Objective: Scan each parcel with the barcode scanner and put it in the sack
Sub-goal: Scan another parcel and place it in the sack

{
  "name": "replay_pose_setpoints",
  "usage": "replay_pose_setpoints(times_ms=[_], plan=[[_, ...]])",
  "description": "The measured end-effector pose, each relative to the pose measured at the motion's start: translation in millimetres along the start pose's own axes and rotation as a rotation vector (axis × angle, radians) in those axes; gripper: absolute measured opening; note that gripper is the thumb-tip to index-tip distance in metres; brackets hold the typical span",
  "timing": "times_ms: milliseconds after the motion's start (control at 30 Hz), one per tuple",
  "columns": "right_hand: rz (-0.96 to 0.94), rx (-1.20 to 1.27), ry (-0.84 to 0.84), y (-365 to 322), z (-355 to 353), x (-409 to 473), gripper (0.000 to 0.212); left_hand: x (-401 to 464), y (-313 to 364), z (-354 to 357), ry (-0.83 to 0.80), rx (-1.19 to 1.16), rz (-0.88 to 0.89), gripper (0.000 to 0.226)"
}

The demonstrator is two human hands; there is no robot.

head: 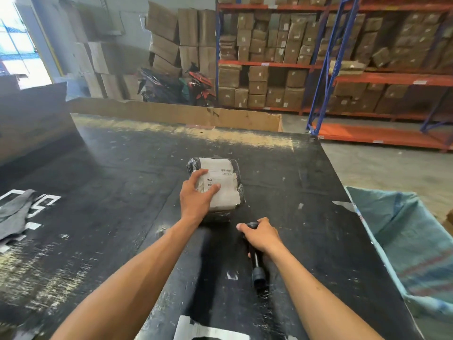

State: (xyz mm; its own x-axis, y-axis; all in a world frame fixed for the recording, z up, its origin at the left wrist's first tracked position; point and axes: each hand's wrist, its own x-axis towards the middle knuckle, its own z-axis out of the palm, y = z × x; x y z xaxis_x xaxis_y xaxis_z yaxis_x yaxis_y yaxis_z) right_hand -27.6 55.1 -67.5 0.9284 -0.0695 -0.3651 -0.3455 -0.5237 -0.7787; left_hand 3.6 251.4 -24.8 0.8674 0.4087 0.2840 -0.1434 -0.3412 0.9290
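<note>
Two bare forearms reach forward over the black table (103, 182). Nearest, the right hand (263, 238) curls its fingers round the handle of the one barcode scanner (256, 261), thumb stretched toward the scanner's head; the handle's butt sticks out behind the wrist, and the head is mostly hidden under the hand. Ahead and to the left of it, the left hand (197, 193) lies on the single parcel (217, 186), fingers spread and lightly bent over its white label, thumb across the label's near part. The parcel is wrapped in dark film and rests on the table; its print is too small to read. Off to the right of the right hand, beside the table's edge, stands one open greenish sack (402, 241), cut off by the frame.
</note>
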Motion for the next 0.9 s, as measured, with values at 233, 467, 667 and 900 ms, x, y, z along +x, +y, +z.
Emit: replay_pose_setpoints(times_ms=[233, 467, 667, 900], plan=[[0.015, -0.195, -0.039, 0, -32, 1, 0.097, -18, 11, 25, -0.049, -0.091, 0.010, 0.046], [-0.207, 0.089, -0.021, 15, -150, 10, 0.102, -35, 41, 86, -0.142, -0.258, -0.026, 0.045], [-0.371, 0.181, 0.049, 52, -226, 23, 0.079, -70, 84, 181, -0.266, -0.348, -0.095, 0.024], [-0.292, 0.343, 0.196, 141, -319, 37, 0.083, -135, 119, 309, -0.593, -0.361, -0.159, 0.025]])
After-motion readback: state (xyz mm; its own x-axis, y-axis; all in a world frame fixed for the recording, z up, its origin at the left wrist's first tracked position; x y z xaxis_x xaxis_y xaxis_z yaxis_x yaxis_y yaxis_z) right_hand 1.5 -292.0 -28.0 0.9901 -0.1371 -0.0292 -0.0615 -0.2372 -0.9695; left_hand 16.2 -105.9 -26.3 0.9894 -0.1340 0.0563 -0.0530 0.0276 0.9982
